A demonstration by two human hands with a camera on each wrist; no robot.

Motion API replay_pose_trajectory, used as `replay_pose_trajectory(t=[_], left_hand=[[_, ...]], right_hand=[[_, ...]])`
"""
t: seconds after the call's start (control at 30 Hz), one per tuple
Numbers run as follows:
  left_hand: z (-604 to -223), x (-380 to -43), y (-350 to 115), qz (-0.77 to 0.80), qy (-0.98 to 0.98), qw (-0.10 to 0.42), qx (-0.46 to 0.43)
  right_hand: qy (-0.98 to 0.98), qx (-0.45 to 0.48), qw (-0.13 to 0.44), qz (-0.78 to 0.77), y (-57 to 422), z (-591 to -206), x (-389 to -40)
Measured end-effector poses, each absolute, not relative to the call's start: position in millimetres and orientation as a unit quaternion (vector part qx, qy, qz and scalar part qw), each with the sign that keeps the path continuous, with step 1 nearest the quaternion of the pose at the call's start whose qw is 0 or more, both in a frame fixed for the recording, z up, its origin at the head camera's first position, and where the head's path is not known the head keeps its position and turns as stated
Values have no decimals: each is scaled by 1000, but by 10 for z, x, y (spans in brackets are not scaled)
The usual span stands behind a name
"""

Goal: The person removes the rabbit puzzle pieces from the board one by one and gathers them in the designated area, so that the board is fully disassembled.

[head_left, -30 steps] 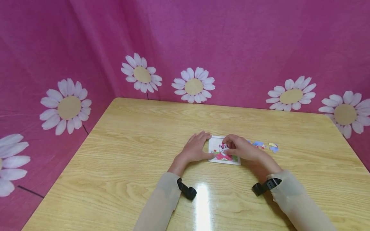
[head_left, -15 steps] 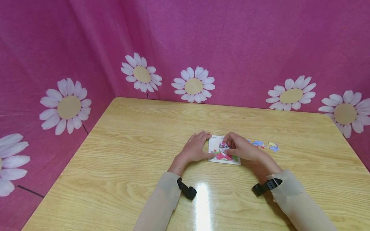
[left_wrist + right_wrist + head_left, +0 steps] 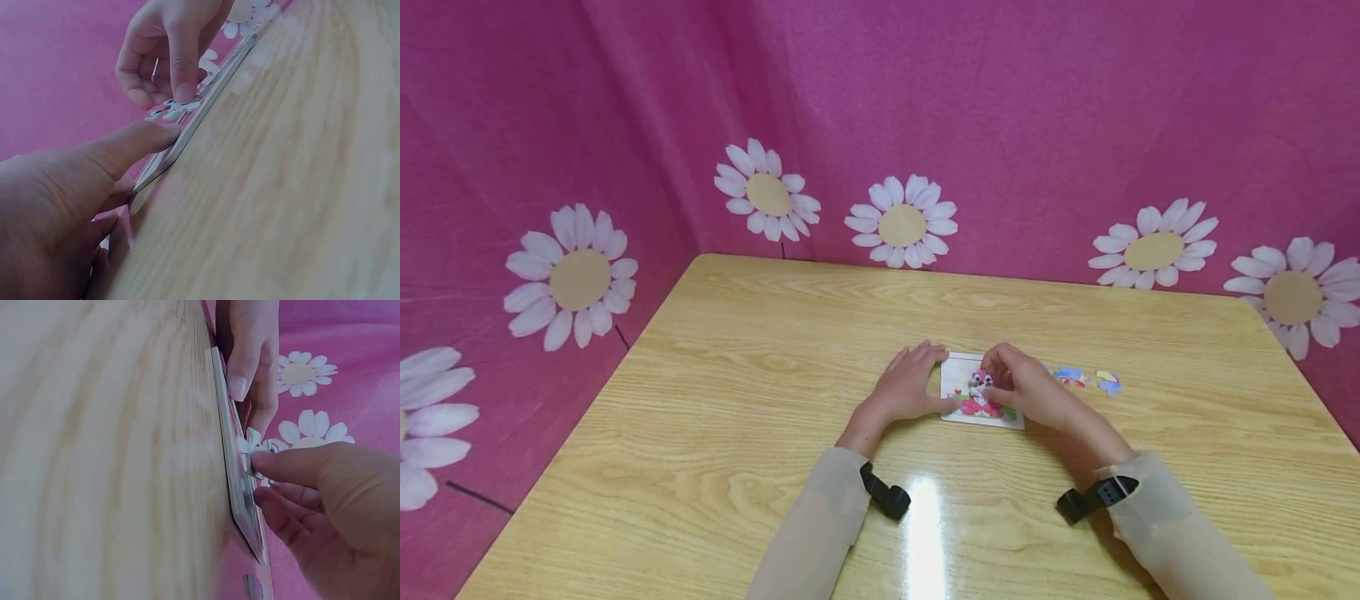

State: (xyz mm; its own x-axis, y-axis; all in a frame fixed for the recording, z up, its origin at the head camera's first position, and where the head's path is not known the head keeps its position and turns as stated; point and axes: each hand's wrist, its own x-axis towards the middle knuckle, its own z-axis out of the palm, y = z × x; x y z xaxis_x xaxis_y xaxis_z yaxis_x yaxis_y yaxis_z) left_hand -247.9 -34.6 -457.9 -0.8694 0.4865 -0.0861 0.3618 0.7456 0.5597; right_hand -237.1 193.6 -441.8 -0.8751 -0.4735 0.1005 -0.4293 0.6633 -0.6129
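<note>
A flat jigsaw puzzle board (image 3: 961,367) with a white border and a pink cartoon animal lies on the table. My left hand (image 3: 906,385) rests at its left side, the thumb on the board near the lower left and the other fingers reaching toward the far left corner. My right hand (image 3: 1026,385) is over the board's right part. Its thumb and fingers pinch a puzzle piece (image 3: 254,439), which stands tilted just above the board in the right wrist view. In the head view that hand covers much of the board's right side.
Several loose puzzle pieces (image 3: 1071,375), blue, yellow and red, lie right of the board, partly behind my right hand. One piece (image 3: 1108,382) sits a little apart. The wooden table (image 3: 775,350) meets a pink curtain (image 3: 1000,100) with white daisies at the back.
The pinched piece has turned slightly, and the animal's face lines up more with its body. My right hand and wrist have shifted slightly; my left hand stays in place.
</note>
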Motion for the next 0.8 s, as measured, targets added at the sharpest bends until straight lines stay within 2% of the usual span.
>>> replay_pose_trajectory(t=[0.23, 0.8], left_hand=[[-4592, -2459, -293, 250, 938, 94, 223], [-4611, -2419, -217, 227, 949, 72, 206]], right_hand=[[900, -270, -14, -341, 1936, -4438, -2327], [884, -257, -39, -389, 1950, -4444, -2296]])
